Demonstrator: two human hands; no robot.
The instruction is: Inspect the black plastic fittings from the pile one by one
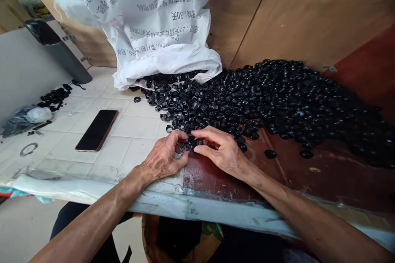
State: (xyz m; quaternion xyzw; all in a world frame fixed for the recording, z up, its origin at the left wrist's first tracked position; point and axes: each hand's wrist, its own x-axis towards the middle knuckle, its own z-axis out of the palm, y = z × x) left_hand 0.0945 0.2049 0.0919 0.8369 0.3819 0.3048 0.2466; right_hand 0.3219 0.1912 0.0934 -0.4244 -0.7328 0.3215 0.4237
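My left hand is closed on a small black plastic ring, whose open side faces up. Close beside it, my right hand pinches a small black plastic cap between thumb and fingers. The two parts are near each other at the front of the table; whether they touch I cannot tell. Just beyond my fingers lie many loose black rings. On the right they run into a large heap of rounded black caps.
A white printed sack opens onto the rings. At left lie a phone, a flat grey washer, a plastic bag and a grey cylinder. Wooden panels stand behind. Below the padded edge sits a container.
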